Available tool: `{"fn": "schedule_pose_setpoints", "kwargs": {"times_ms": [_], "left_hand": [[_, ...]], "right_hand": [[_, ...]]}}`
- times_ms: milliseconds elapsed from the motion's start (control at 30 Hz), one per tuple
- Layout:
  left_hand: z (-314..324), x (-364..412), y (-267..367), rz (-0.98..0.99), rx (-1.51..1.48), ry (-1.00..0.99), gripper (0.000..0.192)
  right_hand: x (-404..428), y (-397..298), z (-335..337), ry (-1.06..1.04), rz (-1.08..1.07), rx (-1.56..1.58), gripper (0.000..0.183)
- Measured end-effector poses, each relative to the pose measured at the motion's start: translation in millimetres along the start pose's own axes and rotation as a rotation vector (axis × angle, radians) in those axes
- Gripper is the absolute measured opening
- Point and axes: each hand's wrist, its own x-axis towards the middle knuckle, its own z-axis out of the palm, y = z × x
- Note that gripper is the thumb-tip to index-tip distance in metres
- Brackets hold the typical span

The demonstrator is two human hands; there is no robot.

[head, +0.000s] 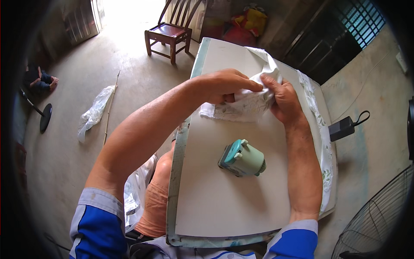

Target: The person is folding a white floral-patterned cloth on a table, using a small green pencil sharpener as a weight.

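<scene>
White cloth with a pale leaf-and-flower print [247, 108] is bunched between both hands over the far half of a white-topped table [207, 194]. My left hand [234, 84] pinches it from the left, fingers partly under its folds. On the right, my right hand [283, 95] grips the same cloth with thumb on top. A strip of the cloth trails behind the hands toward the far edge. Nearer to me, a pale green and teal device with two small knobs [247, 158] lies on the tabletop. Another printed white cloth strip [315, 113] lies along the table's right side.
A wooden chair [169, 32] stands beyond the table. A black adapter-like box [342, 128] is at the right edge, near a wire-guarded fan [375, 217]. On the left floor lie a plastic bag [97, 108] and a thin stick [111, 106]. Another person [40, 79] sits far left.
</scene>
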Motion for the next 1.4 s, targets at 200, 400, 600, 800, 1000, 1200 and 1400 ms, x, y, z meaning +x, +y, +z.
{"fn": "schedule_pose_setpoints", "kwargs": {"times_ms": [200,400,600,800,1000,1200,1400], "left_hand": [[-5,2,-1,0.102,-0.345,-0.361,0.059],[29,38,7,0.31,-0.414,-0.24,0.098],[13,74,25,0.519,-0.752,-0.078,0.091],[-24,107,85,0.557,-0.492,0.197,0.048],[-30,154,159,0.654,0.076,0.515,0.042],[-18,157,60,0.287,0.194,0.406,0.032],[-6,135,23,0.164,-0.001,0.232,0.044]], "right_hand": [[-13,-26,3,0.056,-0.214,0.187,0.03],[-51,-64,18,-0.087,-0.25,0.075,0.046],[-67,-75,14,-0.164,-0.276,0.139,0.045],[-53,-69,-28,-0.091,-0.261,0.126,0.04],[-9,-22,-59,-0.019,-0.127,0.303,0.041],[0,1,-68,0.159,0.047,0.187,0.039],[-3,-5,-48,0.063,0.027,0.184,0.041]]}}
